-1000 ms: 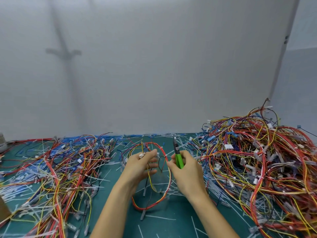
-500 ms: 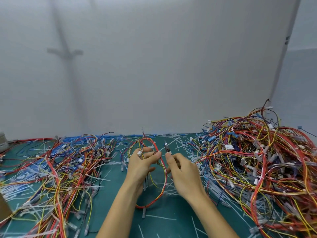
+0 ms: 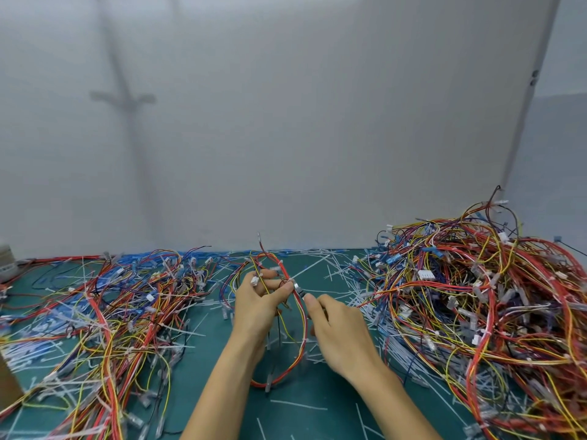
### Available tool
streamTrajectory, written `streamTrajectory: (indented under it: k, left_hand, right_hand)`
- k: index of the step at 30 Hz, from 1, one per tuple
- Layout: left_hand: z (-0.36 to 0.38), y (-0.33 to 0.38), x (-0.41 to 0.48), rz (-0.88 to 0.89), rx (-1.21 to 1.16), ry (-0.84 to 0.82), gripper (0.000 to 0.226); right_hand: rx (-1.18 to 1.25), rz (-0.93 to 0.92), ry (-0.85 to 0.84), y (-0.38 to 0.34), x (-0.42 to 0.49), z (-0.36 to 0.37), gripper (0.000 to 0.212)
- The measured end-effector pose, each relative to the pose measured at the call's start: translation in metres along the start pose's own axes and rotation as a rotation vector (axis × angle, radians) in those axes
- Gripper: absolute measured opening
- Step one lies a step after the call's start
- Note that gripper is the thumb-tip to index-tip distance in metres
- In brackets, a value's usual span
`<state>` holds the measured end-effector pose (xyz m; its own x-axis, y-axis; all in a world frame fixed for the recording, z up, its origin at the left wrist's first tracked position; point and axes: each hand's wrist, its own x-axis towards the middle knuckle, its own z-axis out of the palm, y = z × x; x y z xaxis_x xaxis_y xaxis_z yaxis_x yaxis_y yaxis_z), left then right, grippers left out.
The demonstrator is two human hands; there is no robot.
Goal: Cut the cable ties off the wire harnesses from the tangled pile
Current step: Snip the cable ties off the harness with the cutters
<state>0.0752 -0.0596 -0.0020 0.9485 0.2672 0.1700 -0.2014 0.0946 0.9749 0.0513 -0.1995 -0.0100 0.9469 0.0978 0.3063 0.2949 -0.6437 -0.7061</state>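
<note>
At centre frame, the left hand [image 3: 257,300] pinches a looped wire harness [image 3: 298,363] in its grip above the desk [image 3: 317,423]. The right hand [image 3: 343,331] curls its grip around what seems a cutter [image 3: 299,290], mostly hidden. The tangled pile [image 3: 476,296] fills the right.

Green mat [image 3: 301,423], white wall [image 3: 286,122], brown box corner [image 3: 8,384]

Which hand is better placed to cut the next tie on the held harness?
Right. The right hand holds the cutter with its tip at the harness, which the left hand pinches steady.
</note>
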Motion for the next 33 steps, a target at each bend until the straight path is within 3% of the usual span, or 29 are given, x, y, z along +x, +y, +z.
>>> streamTrajectory:
  k: [22, 26, 29, 33]
  left_hand:
    - [0.001, 0.004, -0.005, -0.01, 0.019, -0.057, 0.029]
    - [-0.001, 0.008, -0.004, -0.044, -0.056, -0.047, 0.025]
    - [-0.004, 0.012, 0.0, -0.107, -0.253, -0.093, 0.024]
    - [-0.008, 0.013, 0.003, -0.158, -0.465, -0.203, 0.045]
  right_hand:
    - [-0.005, 0.015, 0.045, 0.003, 0.002, 0.002, 0.051]
    - [0.043, 0.098, 0.096, 0.003, 0.003, -0.002, 0.053]
    - [0.217, 0.169, 0.071, 0.003, 0.004, -0.005, 0.052]
    - [0.427, 0.205, 0.024, 0.0, 0.005, -0.002, 0.029]
